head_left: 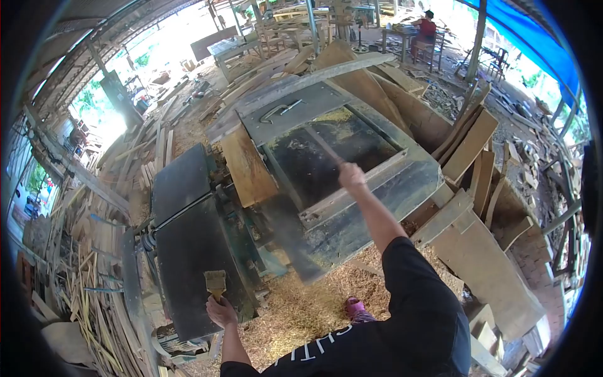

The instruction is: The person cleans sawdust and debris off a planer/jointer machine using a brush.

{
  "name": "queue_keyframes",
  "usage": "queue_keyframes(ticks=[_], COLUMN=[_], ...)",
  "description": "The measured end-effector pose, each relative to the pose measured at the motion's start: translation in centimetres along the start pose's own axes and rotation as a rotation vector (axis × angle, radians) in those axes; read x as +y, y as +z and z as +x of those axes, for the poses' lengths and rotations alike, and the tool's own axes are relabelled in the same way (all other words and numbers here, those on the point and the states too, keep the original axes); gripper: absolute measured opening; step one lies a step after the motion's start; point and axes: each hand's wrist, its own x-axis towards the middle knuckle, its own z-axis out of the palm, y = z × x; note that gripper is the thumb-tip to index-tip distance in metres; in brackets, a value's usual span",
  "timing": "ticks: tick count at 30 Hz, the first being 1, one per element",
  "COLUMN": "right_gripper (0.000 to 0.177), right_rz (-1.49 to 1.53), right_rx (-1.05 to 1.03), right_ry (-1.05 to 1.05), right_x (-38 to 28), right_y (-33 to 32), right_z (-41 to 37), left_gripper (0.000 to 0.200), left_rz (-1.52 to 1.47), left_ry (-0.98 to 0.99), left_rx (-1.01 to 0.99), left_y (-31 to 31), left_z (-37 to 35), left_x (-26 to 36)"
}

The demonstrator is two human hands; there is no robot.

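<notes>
My left hand [222,311] is closed around the handle of a flat paintbrush [215,281], its bristles pointing away from me over the dark metal machine table [195,251]. Farther forward, my right hand [352,176] grips one end of a thin wooden stick [323,144]. The stick reaches over the dark, dusty panel [295,166] set in the larger workbench. A wooden strip [355,188] lies across the near side of that panel, just below my right hand. On a grey board behind the panel rests a metal C-clamp [281,111].
A brown plank [246,164] bridges the two machine tables. Wood shavings [301,308] cover the floor by my pink shoe [354,306]. Boards [474,147] lean at the right, and scrap strips [100,301] pile at the left. A person [424,31] sits at a far table.
</notes>
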Motion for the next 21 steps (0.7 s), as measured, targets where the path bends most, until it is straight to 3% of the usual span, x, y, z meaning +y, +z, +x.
queue_keyframes(ticks=[3,7,9,11,13,15,17,21], right_gripper=[0.029,0.034,0.036,0.04,0.033,0.036,0.033,0.029], right_rz=[0.098,-0.003,-0.02,-0.09,-0.077,-0.065,-0.106,0.06], right_rx=[0.26,0.048,0.018,0.115,0.088,0.047,-0.014,0.225], right_ry=[0.043,0.03,-0.08,-0.297,-0.276,-0.264,-0.078,0.033], right_x=[4.8,3.2,1.2,0.2,-1.6,-2.2,-2.2,3.3], right_y=[-2.1,-1.8,-0.5,2.0,2.9,2.9,1.7,-0.1], right_z=[1.4,-1.5,-3.9,-4.3,-3.0,-1.5,1.3,2.7], left_gripper=[0.024,0.022,0.024,0.023,0.025,0.026,0.027,0.025], left_rz=[-0.02,-0.018,-0.023,-0.022,0.048,0.043,0.052,-0.004], left_ry=[0.007,-0.01,-0.02,-0.01,-0.018,-0.004,0.001,-0.012], left_rx=[-0.013,-0.039,-0.04,-0.018,-0.006,0.007,0.014,-0.013], left_y=[-0.2,-0.8,-0.2,0.3,0.4,0.8,1.0,-0.2], left_z=[0.1,-0.1,0.1,0.2,-0.2,-0.2,-0.3,0.1], left_x=[-0.2,0.5,-0.1,0.0,-0.2,-0.3,-0.8,-0.1])
